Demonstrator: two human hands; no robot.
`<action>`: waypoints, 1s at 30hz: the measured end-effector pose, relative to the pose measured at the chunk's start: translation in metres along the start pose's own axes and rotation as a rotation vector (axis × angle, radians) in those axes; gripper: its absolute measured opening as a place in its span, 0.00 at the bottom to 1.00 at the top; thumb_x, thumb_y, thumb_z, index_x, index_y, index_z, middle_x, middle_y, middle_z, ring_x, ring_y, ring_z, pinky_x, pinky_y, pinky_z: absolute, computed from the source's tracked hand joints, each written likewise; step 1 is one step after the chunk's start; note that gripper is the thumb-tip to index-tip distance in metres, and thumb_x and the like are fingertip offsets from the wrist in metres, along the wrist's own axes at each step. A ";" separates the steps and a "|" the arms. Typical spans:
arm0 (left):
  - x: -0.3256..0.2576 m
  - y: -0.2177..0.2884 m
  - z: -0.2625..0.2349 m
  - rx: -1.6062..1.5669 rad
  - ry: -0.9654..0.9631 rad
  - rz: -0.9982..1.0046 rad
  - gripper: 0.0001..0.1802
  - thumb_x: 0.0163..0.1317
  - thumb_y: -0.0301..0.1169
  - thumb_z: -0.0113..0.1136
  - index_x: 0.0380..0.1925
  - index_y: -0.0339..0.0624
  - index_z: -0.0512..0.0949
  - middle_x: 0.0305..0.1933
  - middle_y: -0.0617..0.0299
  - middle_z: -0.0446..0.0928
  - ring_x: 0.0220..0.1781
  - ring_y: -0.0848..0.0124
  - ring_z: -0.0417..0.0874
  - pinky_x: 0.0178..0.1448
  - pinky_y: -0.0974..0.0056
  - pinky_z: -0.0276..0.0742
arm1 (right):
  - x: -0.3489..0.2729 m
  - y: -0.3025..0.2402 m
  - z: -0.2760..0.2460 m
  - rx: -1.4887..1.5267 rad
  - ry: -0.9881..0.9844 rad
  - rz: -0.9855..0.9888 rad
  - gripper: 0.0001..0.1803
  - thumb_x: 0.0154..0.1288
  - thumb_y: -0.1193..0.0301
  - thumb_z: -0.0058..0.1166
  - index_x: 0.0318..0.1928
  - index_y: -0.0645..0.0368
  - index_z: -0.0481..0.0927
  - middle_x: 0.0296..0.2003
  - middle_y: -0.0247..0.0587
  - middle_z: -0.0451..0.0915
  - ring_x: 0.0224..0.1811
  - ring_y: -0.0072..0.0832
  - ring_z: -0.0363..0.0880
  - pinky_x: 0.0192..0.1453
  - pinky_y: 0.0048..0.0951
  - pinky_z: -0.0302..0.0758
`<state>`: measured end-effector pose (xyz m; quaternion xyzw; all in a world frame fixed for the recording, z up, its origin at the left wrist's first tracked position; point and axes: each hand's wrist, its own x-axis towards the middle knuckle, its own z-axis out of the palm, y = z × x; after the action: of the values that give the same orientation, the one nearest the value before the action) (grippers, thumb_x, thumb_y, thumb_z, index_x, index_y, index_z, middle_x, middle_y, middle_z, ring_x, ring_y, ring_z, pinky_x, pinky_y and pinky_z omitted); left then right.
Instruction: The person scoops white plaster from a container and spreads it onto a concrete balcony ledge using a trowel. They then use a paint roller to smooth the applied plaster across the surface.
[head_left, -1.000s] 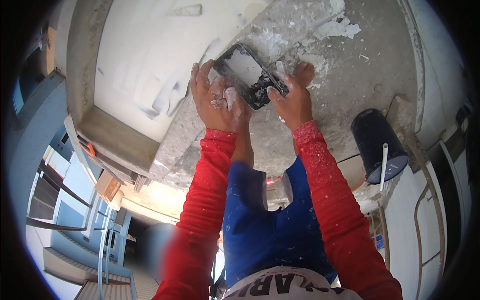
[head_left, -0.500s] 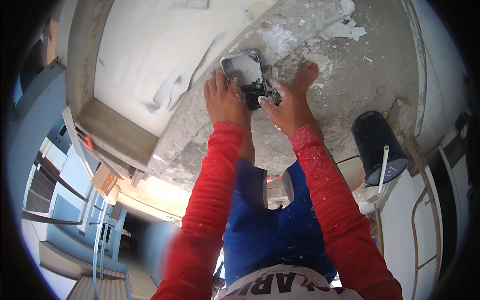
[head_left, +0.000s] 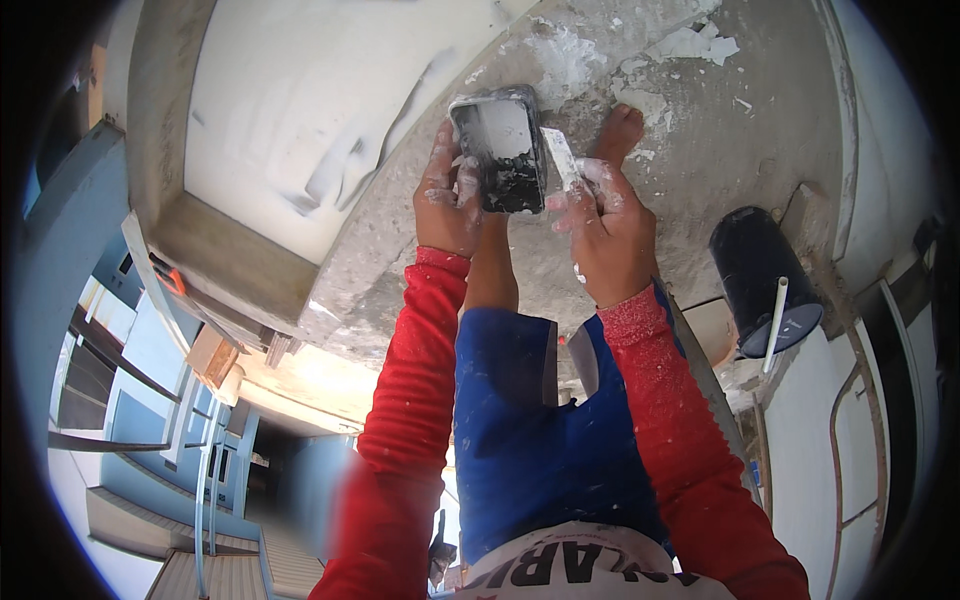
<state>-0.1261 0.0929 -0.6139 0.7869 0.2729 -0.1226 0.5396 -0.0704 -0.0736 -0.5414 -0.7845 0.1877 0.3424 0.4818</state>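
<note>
My left hand (head_left: pixel 447 205) grips the left side of a black rectangular tray (head_left: pixel 518 188), thumb on its near left part. White putty (head_left: pixel 505 130) covers the far part of the tray's inside, while black shows through nearer me. Just right of the tray, my right hand (head_left: pixel 612 225) is closed round a putty knife (head_left: pixel 561 155) whose blade is smeared white and points away from me. A narrow gap separates blade and tray wall. Both hands have white smears on the fingers.
A bare foot (head_left: pixel 622 130) stands on the grey concrete ledge (head_left: pixel 760 120) beyond my right hand, near white flakes. To the left lies a large white surface (head_left: pixel 300 100) in a concrete frame. A black bucket (head_left: pixel 755 265) with a white pipe (head_left: pixel 776 325) sits at the right.
My right hand has drawn back to the right from the tray, bringing the putty knife into clear view. The tray has shifted slightly right with my left hand.
</note>
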 end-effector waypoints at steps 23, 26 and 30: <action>0.037 -0.015 0.009 -0.052 -0.105 0.149 0.31 0.77 0.52 0.35 0.68 0.43 0.66 0.57 0.52 0.77 0.55 0.67 0.78 0.59 0.64 0.74 | 0.057 -0.002 0.069 -0.664 0.022 -0.355 0.09 0.62 0.73 0.51 0.41 0.60 0.79 0.28 0.48 0.84 0.30 0.46 0.85 0.33 0.44 0.81; 0.039 -0.019 0.011 -0.233 -0.119 0.067 0.30 0.76 0.49 0.41 0.66 0.37 0.67 0.67 0.49 0.70 0.70 0.59 0.70 0.71 0.60 0.63 | 0.055 -0.006 0.067 -0.689 -0.035 -0.293 0.08 0.63 0.73 0.50 0.40 0.59 0.81 0.27 0.50 0.84 0.30 0.46 0.86 0.34 0.44 0.82; 0.037 -0.021 0.010 -0.206 -0.124 0.028 0.30 0.77 0.49 0.40 0.65 0.36 0.68 0.67 0.49 0.70 0.69 0.58 0.70 0.71 0.60 0.64 | 0.035 0.007 0.064 -0.761 -0.181 -0.196 0.08 0.62 0.74 0.50 0.40 0.61 0.81 0.27 0.52 0.84 0.31 0.47 0.86 0.37 0.45 0.82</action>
<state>-0.1060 0.1007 -0.6521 0.7219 0.2390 -0.1347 0.6353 -0.0733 -0.0185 -0.5902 -0.8878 -0.0713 0.4075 0.2016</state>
